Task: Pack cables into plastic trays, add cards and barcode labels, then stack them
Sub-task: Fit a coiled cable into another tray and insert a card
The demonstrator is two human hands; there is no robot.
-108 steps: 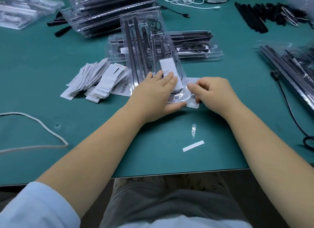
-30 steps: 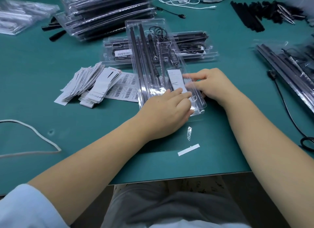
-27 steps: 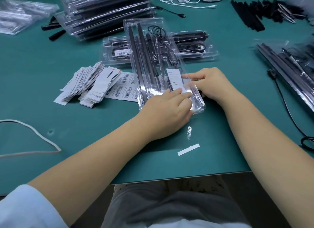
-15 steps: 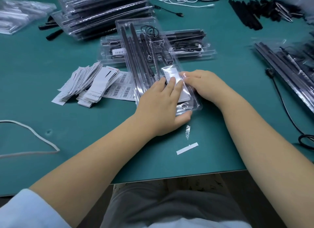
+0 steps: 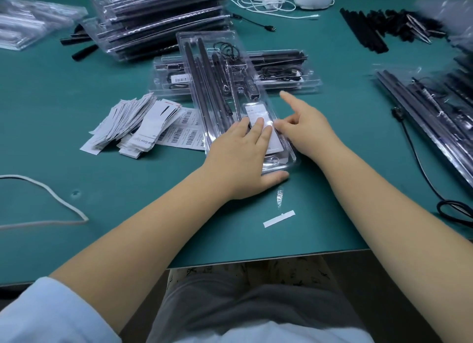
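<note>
Left hand (image 5: pixel 240 158) lies flat on clear plastic tray (image 5: pixel 204 61), fingers straight, holding nothing; right hand (image 5: pixel 307 130) loosely open beside it, index raised; white card (image 5: pixel 256 112) partly hidden beneath fingers.

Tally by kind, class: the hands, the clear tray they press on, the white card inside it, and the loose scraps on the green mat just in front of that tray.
Hands: 2, left hand and right hand
Clear tray: 1
White card: 1
White paper strip: 1
Clear film scrap: 1
Total: 6
</note>
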